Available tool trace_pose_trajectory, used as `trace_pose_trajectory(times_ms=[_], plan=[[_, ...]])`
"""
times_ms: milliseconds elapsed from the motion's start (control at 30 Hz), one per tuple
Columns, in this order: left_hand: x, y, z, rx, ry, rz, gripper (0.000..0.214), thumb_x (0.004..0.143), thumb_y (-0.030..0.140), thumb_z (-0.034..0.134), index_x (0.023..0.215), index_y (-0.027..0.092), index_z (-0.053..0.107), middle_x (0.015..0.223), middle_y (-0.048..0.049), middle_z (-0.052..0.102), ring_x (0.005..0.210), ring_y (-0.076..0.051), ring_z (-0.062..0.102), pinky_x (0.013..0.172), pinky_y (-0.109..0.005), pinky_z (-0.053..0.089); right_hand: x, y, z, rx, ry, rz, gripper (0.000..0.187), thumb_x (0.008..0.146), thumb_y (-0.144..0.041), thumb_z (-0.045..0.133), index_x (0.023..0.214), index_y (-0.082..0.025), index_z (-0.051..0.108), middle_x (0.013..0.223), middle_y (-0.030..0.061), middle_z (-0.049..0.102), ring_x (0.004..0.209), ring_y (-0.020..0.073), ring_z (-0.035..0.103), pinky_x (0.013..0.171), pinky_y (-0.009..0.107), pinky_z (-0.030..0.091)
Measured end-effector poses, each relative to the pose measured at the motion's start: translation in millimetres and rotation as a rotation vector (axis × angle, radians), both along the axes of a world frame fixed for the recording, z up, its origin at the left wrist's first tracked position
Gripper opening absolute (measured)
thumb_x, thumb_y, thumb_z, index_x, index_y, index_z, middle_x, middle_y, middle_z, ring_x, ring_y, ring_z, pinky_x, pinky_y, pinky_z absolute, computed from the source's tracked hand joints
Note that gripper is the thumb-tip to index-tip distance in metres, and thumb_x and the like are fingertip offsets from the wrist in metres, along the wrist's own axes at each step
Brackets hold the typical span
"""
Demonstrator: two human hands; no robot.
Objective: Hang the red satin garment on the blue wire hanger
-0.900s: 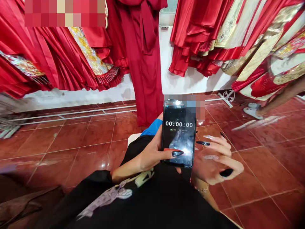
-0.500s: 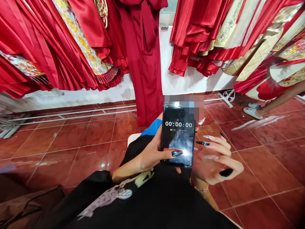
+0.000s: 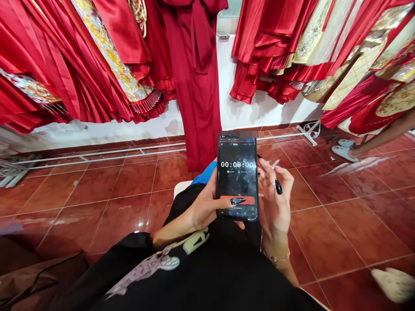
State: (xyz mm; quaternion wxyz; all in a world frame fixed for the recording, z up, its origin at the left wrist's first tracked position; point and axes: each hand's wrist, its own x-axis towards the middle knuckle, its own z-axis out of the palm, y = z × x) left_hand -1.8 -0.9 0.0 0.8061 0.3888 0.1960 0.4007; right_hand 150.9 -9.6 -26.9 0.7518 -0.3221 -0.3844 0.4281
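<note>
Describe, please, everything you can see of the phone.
The phone is a dark slab with rounded corners; its glossy, lit screen shows white zeros above a red bar. The left hand grips it, screen toward the camera, thumb across the bar. The right hand is beside its other long edge; whether they touch is unclear.

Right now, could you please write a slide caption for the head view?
The left hand holds a phone reading 00:00:00, right hand beside it, red garments hanging beyond.

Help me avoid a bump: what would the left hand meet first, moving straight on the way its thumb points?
Probably the right hand, beside the right edge of the phone that the left hand holds. Depth is unclear, so it could slip past.
</note>
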Motion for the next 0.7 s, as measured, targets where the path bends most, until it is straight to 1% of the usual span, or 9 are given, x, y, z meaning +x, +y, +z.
trace_pose_trajectory(times_ms=[67,133,200,300,367,433,533,600,700], plan=[[-0.3,0.6,-2.0,0.008,-0.001,0.003,0.099,0.078,0.017,0.074,0.153,0.043,0.013,0.115,-0.0049,0.066,0.067,-0.019,0.071,0.053,-0.033,0.062,1.6,-2.4,-0.1,-0.035,0.012,0.08,0.04,0.081,-0.045,0.068,0.116,-0.033,0.051,0.137,0.0047,0.06,0.124,0.0252,0.059,0.105,0.051,0.047],[-0.3,2.4,-3.4,0.012,-0.004,0.005,0.096,0.079,0.017,0.073,0.152,0.041,0.016,0.108,-0.0035,0.067,0.064,-0.019,0.071,0.053,-0.033,0.062,2.5,-3.8,-0.3,-0.065,0.002,0.116,0.043,0.082,-0.047,0.068,0.119,-0.034,0.05,0.141,0.0047,0.057,0.123,0.0256,0.06,0.102,0.05,0.05],[0.5,6.0,-3.8,0.002,-0.003,0.011,0.094,0.079,0.018,0.074,0.151,0.04,0.019,0.105,-0.0031,0.068,0.064,-0.019,0.071,0.052,-0.031,0.061,3.1,-3.2,0.2,-0.088,-0.004,0.146,0.043,0.083,-0.046,0.068,0.121,-0.036,0.05,0.142,0.0033,0.056,0.12,0.0247,0.061,0.099,0.049,0.052],[3.8,15.1,-3.1,-0.023,-0.012,0.011,0.092,0.078,0.018,0.075,0.15,0.039,0.022,0.106,-0.0037,0.067,0.068,-0.02,0.071,0.052,-0.03,0.061,3.6,1.1,2.8,-0.124,0.004,0.172,0.042,0.084,-0.042,0.068,0.123,-0.037,0.052,0.139,0.0015,0.057,0.118,0.0231,0.062,0.098,0.045,0.054],[6.7,23.1,-2.6,-0.028,-0.027,-0.013,0.091,0.078,0.019,0.075,0.149,0.037,0.022,0.107,-0.0043,0.067,0.071,-0.021,0.072,0.054,-0.031,0.062,3.8,5.1,5.7,-0.141,0.009,0.165,0.043,0.084,-0.04,0.069,0.124,-0.037,0.053,0.138,0.0018,0.056,0.118,0.023,0.062,0.097,0.044,0.054],[9.2,31.7,-2.1,-0.025,-0.037,-0.051,0.088,0.079,0.02,0.074,0.149,0.036,0.023,0.104,-0.0045,0.069,0.07,-0.021,0.072,0.054,-0.032,0.061,4.1,9.7,9.0,-0.16,0.014,0.164,0.043,0.086,-0.039,0.068,0.126,-0.036,0.052,0.137,0.0025,0.056,0.116,0.023,0.062,0.095,0.043,0.055],[11.2,44.3,0.1,-0.02,-0.026,-0.085,0.084,0.081,0.021,0.073,0.149,0.034,0.025,0.098,-0.0035,0.071,0.063,-0.019,0.07,0.055,-0.031,0.061,5.2,17.9,13.7,-0.201,0.023,0.197,0.047,0.088,-0.039,0.065,0.131,-0.038,0.047,0.128,0.0032,0.061,0.111,0.0235,0.065,0.093,0.045,0.057],[11.4,52.0,2.8,-0.025,-0.026,-0.081,0.084,0.081,0.024,0.075,0.15,0.035,0.028,0.104,-0.0036,0.072,0.064,-0.019,0.071,0.055,-0.031,0.061,6.4,24.9,16.5,-0.22,0.022,0.202,0.051,0.087,-0.042,0.066,0.134,-0.04,0.045,0.125,0.0036,0.063,0.111,0.025,0.065,0.092,0.047,0.057],[11.2,62.8,7.7,-0.076,-0.012,-0.021,0.077,0.084,0.037,0.074,0.149,0.038,0.033,0.116,-0.0034,0.07,0.073,-0.019,0.072,0.057,-0.028,0.061,7.5,37.3,21.3,-0.225,-0.003,0.177,0.059,0.084,-0.045,0.069,0.136,-0.04,0.044,0.126,0.005,0.064,0.112,0.0269,0.065,0.09,0.048,0.058]])
